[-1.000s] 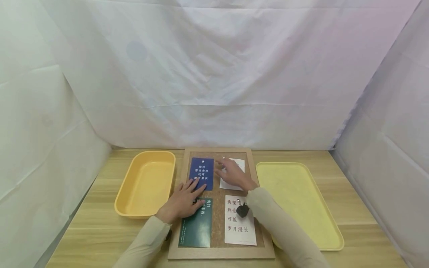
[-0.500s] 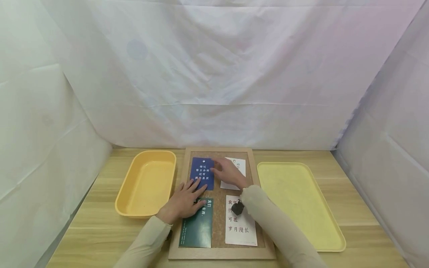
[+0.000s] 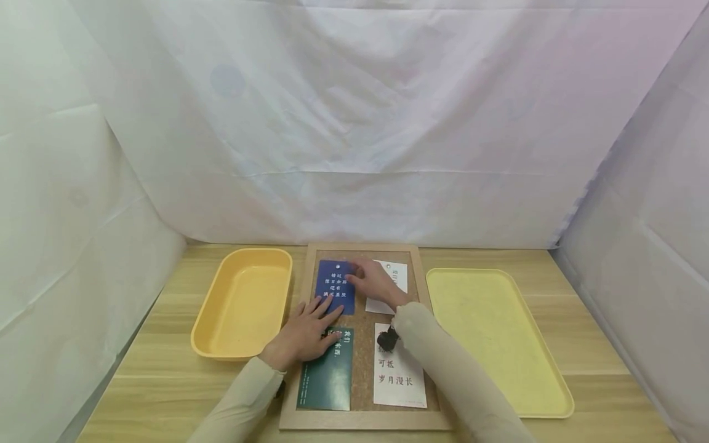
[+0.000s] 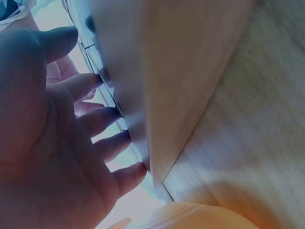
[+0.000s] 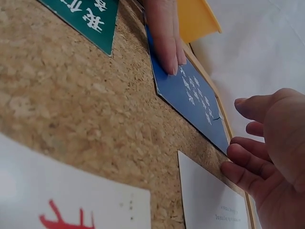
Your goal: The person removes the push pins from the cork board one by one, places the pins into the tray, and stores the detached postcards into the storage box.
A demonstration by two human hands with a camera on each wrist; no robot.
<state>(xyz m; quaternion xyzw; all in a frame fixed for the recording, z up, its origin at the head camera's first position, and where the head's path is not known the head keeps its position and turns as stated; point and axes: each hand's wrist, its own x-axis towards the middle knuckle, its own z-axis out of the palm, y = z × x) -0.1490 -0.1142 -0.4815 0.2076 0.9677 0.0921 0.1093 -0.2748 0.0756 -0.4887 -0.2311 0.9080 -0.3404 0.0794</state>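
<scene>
My left hand [image 3: 301, 332] rests with spread, straight fingers across the lower part of the blue card [image 3: 336, 286] and the upper part of the green card [image 3: 327, 384]. Both cards lie on a wood-framed cork board [image 3: 361, 375]. At the blue card's upper right corner is my right hand [image 3: 376, 283], thumb and loosely bent fingers apart; in the right wrist view its fingertips [image 5: 228, 168] are close to that corner, contact unclear. It partly covers a white card [image 3: 379, 306]. A small pale dot [image 3: 338, 266] shows near the blue card's top.
Another white card [image 3: 400, 391] with writing lies at the board's lower right, partly under the right wrist's dark camera [image 3: 388, 339]. A deep orange-yellow tray [image 3: 244, 307] stands left, a flat pale yellow tray [image 3: 498, 344] right. White sheeting [image 3: 354, 184] encloses the wooden table.
The right hand has shifted slightly left, to the blue card's upper right corner, uncovering more of the upper white card. The left hand has stayed in place.
</scene>
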